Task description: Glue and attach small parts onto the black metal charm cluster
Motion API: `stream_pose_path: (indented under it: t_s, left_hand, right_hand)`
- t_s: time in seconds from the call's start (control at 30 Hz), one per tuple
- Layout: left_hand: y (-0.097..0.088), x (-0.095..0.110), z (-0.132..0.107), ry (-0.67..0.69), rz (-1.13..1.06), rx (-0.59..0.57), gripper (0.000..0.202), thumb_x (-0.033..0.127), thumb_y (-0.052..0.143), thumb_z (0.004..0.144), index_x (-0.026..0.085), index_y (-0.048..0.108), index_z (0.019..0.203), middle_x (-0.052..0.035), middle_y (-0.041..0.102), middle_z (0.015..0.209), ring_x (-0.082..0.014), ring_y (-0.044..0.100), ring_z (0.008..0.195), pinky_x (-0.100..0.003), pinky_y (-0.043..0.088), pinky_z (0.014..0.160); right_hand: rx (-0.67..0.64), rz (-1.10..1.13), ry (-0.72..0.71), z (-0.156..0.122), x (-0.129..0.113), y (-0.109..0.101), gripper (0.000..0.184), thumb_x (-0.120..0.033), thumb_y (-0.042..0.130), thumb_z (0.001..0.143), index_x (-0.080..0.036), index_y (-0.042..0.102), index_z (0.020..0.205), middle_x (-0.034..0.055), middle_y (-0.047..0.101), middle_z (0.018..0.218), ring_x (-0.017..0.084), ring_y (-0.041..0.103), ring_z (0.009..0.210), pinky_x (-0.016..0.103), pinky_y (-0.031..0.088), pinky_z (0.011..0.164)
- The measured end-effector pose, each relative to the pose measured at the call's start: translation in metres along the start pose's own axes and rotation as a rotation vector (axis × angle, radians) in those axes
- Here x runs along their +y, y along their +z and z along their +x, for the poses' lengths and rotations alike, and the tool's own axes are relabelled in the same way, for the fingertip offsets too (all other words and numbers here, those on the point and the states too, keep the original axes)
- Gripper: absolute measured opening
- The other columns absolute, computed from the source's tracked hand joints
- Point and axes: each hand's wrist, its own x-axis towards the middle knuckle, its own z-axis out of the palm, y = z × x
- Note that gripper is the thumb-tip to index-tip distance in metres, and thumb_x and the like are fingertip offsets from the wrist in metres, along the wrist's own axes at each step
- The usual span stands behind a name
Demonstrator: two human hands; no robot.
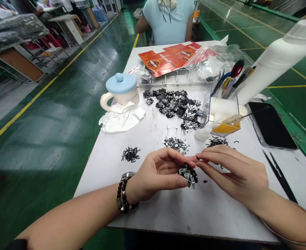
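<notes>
My left hand (163, 170) grips a small black and silver part (188, 174) between thumb and fingers above the white table (155, 208). At that part's upper edge, my right hand (233, 172) pinches with thumb and forefinger, the tips meeting the left fingertips. Whatever the right fingertips hold is too small to name. Just beyond the hands lies a pile of small silver pieces (176, 144). Curved black strips form one pile (130, 154) at left and another (217, 141) behind my right hand. A small black bit (205, 181) rests below the fingertips.
Many similar black and silver parts (173, 104) lie farther back. A lidded mug (123, 92) on a white cloth (121, 119) stands left. Right are a clear tool holder (224, 114), white bottle (278, 59), phone (272, 125) and tweezers (280, 175). A person (168, 21) sits ahead.
</notes>
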Motion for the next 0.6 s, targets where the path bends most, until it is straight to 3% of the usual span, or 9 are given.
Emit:
stream_pose_path:
  t_s: [0.1, 0.2, 0.37, 0.5, 0.6]
  left_hand:
    - [0.001, 0.0, 0.0, 0.014, 0.067, 0.006, 0.032, 0.006, 0.074, 0.071, 0.017, 0.063, 0.1, -0.006, 0.07, 0.107, -0.0215, 0.056, 0.119, -0.035, 0.041, 0.107]
    - [0.003, 0.0, -0.001, 0.059, 0.184, 0.049, 0.036, 0.004, 0.073, 0.071, 0.018, 0.063, 0.102, -0.0052, 0.068, 0.107, -0.0182, 0.061, 0.11, -0.03, 0.047, 0.101]
    - [0.005, -0.001, -0.003, 0.182, 0.412, 0.078, 0.041, 0.004, 0.075, 0.066, 0.018, 0.065, 0.103, -0.0053, 0.064, 0.098, -0.0154, 0.064, 0.092, -0.027, 0.054, 0.087]
    - [0.004, -0.002, -0.002, 0.28, 0.52, 0.071, 0.043, 0.005, 0.078, 0.064, 0.017, 0.066, 0.104, -0.0077, 0.064, 0.097, -0.0168, 0.063, 0.091, -0.029, 0.055, 0.084]
    - [0.003, -0.001, -0.001, 0.316, 0.56, 0.059, 0.043, 0.007, 0.078, 0.064, 0.017, 0.067, 0.104, -0.0088, 0.065, 0.096, -0.0175, 0.063, 0.089, -0.029, 0.056, 0.082]
  right_hand:
    - [0.029, 0.12, 0.113, 0.001, 0.0, -0.006, 0.018, -0.008, 0.067, 0.079, -0.02, 0.065, 0.092, 0.0004, 0.067, 0.084, 0.012, 0.063, 0.075, 0.021, 0.052, 0.066]
    - [0.044, 0.407, 0.312, 0.002, -0.002, -0.01, 0.018, -0.01, 0.07, 0.077, -0.025, 0.066, 0.087, -0.003, 0.067, 0.082, 0.009, 0.063, 0.077, 0.015, 0.052, 0.066]
    - [-0.11, 0.875, 0.519, 0.001, -0.007, -0.002, 0.014, -0.022, 0.074, 0.077, -0.031, 0.07, 0.088, -0.0042, 0.067, 0.079, 0.008, 0.062, 0.075, 0.014, 0.052, 0.067]
    - [-0.163, 0.931, 0.619, 0.0, -0.008, 0.004, 0.013, -0.026, 0.076, 0.075, -0.032, 0.072, 0.086, -0.0031, 0.067, 0.077, 0.008, 0.061, 0.071, 0.015, 0.05, 0.065]
    - [-0.165, 0.887, 0.603, 0.0, -0.009, 0.003, 0.013, -0.025, 0.077, 0.074, -0.031, 0.072, 0.085, -0.0022, 0.067, 0.074, 0.009, 0.061, 0.069, 0.016, 0.05, 0.063]
